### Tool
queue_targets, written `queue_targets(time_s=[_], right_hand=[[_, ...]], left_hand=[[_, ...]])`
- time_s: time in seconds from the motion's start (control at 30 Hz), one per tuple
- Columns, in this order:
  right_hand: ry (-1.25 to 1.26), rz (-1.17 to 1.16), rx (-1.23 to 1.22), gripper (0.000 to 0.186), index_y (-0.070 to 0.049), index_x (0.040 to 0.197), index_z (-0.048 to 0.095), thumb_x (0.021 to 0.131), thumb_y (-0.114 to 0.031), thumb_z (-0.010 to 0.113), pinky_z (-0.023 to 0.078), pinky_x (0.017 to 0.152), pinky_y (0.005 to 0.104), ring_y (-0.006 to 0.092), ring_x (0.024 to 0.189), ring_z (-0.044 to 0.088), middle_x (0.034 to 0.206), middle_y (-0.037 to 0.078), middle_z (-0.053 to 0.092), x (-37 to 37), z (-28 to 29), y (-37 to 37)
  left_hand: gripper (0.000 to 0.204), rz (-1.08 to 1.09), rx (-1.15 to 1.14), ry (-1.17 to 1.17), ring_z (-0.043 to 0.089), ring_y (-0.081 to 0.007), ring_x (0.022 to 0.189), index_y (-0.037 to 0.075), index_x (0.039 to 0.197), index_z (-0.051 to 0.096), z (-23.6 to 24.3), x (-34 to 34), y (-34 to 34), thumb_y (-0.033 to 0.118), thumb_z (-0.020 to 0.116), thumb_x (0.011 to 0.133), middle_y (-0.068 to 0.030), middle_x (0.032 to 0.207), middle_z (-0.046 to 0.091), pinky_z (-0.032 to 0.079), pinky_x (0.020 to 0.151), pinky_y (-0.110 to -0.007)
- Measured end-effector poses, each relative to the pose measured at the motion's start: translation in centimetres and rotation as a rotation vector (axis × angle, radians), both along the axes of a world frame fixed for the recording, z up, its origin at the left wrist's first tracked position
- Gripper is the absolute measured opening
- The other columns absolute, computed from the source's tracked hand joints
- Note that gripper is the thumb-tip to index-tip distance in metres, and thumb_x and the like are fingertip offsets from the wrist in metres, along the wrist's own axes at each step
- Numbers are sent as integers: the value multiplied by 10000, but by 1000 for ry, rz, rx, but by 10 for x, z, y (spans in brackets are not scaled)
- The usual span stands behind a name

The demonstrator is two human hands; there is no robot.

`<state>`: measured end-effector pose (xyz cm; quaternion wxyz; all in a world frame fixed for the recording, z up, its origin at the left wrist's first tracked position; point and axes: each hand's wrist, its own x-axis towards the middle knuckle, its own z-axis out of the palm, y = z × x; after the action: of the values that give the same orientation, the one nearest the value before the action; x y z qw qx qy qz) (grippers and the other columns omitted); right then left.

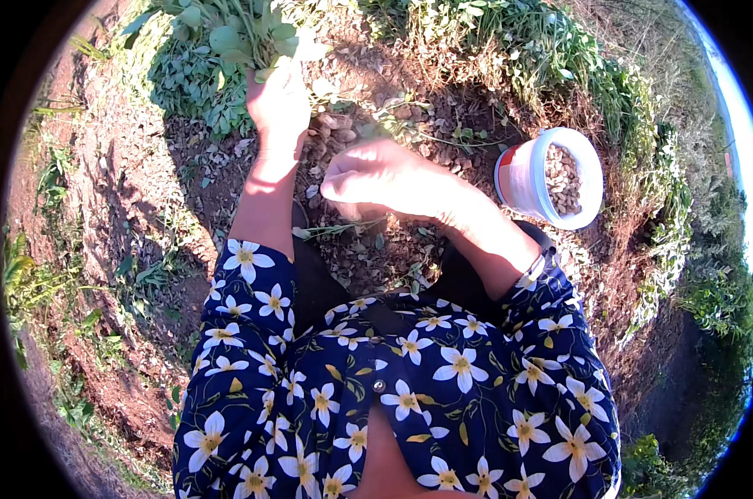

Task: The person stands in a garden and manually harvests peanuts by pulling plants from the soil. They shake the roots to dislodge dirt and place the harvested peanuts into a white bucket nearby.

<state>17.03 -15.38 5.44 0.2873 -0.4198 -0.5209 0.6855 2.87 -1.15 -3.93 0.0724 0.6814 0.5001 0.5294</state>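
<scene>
Much sunlit, leaf-littered soil (114, 187) | left grip (277, 91) clamped on plant (251, 37) | right grip (385, 176): can't tell

The plant (256, 37) is in the left hand (278, 100), with a leaf heap (195, 83) to its left. Pods (333, 133) lie between it and the right hand (376, 179); farther right, the bucket (522, 179) contains more.

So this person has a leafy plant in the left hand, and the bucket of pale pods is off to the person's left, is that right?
Not quite: the head view shows the bucket of pale pods off to the person's right. The left hand does hold a leafy plant.
</scene>
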Motion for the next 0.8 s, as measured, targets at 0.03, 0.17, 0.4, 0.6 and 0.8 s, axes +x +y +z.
queue_targets(time_s=[0.03,0.17,0.4,0.6,0.8], right_hand=[[-14,-1,8,185,-47,769,649,872,-197,612,447,743,255,84,712,565,711,-11,641,3,14,-8],[-266,-682,242,255,-40,804,659,869,-285,631,455,657,250,81,684,576,720,8,652,91,14,-9],[-1677,-928,177,610,-73,1239,569,794,-481,657,421,959,443,320,1159,525,1254,196,541,269,-21,-71],[-569,-480,302,403,-22,1232,558,906,-249,629,412,965,314,180,1119,539,1202,110,591,110,-7,-12],[99,-220,75,396,-15,1265,516,907,-145,626,455,906,271,122,1007,575,1135,71,617,39,-10,7]], left_hand=[[147,38,-176,97,644,-288,853,-2,949,667,-8,-14,9,89,640,836,-161,977,645,516,754,-332],[210,-131,-558,-532,601,-160,834,-23,1026,634,16,-24,4,126,630,878,-77,1045,650,462,761,-295],[249,-602,-839,-862,349,-28,517,4,1027,669,21,-13,-20,207,620,891,72,630,422,315,483,-226],[575,-1329,-684,-993,385,-309,1323,-6,1270,513,6,-22,-28,346,663,841,-207,1431,376,421,1023,-396],[791,-1430,-361,-558,324,-263,1360,-39,1412,327,31,2,-30,528,508,891,-173,1460,346,215,1130,-399]])
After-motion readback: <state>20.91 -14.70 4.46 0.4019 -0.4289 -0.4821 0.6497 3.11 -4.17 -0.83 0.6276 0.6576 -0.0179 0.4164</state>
